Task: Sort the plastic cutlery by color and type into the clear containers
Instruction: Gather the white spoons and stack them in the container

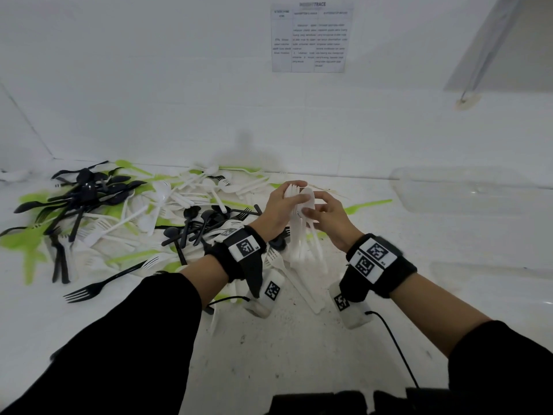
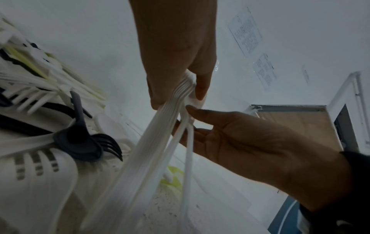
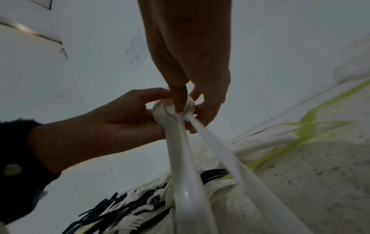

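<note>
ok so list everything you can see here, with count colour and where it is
white spoons: a nested stack, white, held above the table
cutlery pile: many, black, white and green, table left and centre
black fork: one, black, lying alone near the pile's front edge
clear containers: at least two, transparent, table right
printed sheet: one, white, on the wall
left hand: grips the stack
right hand: pinches one spoon at the stack

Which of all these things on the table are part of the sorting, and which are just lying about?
Part of the job:
- stack of white plastic spoons, gripped by the left hand and right hand
- mixed pile of black, white and green plastic cutlery
- clear plastic containers

Just lying about:
- printed paper sheet on the wall
- black cable
</note>
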The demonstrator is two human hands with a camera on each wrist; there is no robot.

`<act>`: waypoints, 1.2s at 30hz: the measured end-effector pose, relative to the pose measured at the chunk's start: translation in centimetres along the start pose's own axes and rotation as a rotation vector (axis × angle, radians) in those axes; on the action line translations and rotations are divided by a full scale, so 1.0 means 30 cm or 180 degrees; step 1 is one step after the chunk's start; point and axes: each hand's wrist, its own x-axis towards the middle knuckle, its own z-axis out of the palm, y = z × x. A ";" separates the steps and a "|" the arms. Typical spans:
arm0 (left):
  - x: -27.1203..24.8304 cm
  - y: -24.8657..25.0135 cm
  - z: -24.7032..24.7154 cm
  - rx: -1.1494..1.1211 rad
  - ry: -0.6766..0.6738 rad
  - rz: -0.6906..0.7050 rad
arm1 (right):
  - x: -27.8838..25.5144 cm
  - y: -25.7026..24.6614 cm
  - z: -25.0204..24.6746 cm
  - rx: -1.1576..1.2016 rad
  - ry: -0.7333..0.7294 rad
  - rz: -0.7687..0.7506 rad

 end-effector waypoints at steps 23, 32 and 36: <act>0.016 0.054 -0.047 -0.1268 0.0017 -0.0072 | -0.060 0.000 0.010 -0.0665 -0.0856 0.0356; -0.015 0.065 -0.130 0.0069 -0.0526 -0.0505 | -0.089 0.002 -0.047 -0.0300 -0.0437 0.0705; -0.035 0.043 -0.149 0.0254 -0.0826 -0.0484 | -0.114 0.002 -0.050 -0.0446 -0.0228 0.0738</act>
